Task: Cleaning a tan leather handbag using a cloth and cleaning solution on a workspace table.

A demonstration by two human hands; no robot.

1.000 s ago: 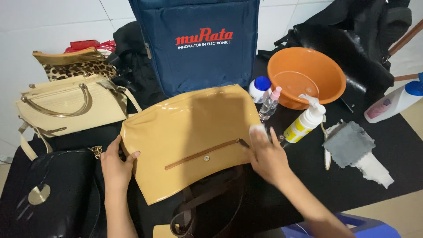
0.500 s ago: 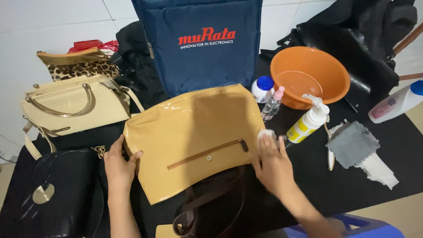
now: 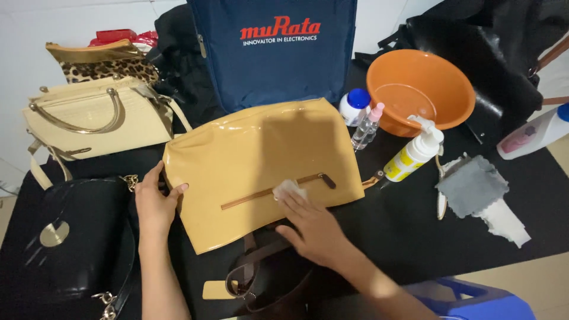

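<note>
A glossy tan handbag (image 3: pixel 261 166) lies flat across the middle of a black-covered table (image 3: pixel 415 231), in front of an upright navy bag (image 3: pixel 278 53) and beside an orange basin (image 3: pixel 421 89). Cream, leopard-print and black handbags crowd the left side. The left hand (image 3: pixel 155 204) keeps its grasp on the tan bag's left edge, thumb on top, pinning it as before. The right hand (image 3: pixel 311 228) has moved: half a second ago it was pressing a small white pad (image 3: pixel 287 189) at the bag's right edge, near the zip pull; now it lies flat-fingered on the pad further left, over the middle of the zip line. The wiping appears to be travelling leftward across the front panel, so the right portion looks covered. A pump bottle (image 3: pixel 415 154), small spray bottle (image 3: pixel 365 127) and grey cloth (image 3: pixel 471 186) sit untouched to the right.
</note>
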